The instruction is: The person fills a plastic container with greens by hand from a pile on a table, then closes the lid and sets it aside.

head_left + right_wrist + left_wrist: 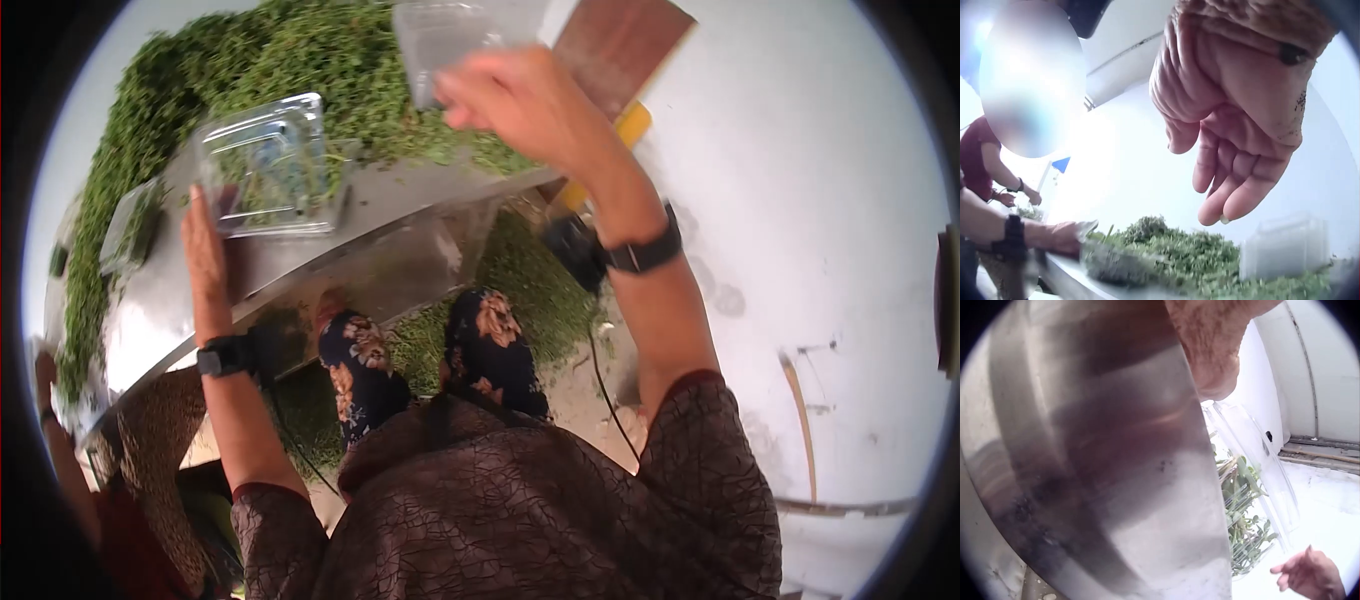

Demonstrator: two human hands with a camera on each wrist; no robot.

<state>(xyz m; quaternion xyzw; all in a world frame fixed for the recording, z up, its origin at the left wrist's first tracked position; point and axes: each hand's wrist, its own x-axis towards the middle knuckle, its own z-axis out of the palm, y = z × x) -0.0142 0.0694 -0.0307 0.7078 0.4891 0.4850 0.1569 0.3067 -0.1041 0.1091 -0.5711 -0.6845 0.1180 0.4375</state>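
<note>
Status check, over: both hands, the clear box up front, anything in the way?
Left hand beside clear box, fingers straight. Right hand raised, empty, fingers loosely bent. Greens inside box; loose heap behind, nothing seen over its top.

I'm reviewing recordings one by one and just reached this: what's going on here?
At a metal table, a person's left hand rests against the side of a clear box with leafy sprigs inside. The right hand, holding nothing, is raised near another clear box beside a heap of greens. A second person is further along the table.
</note>
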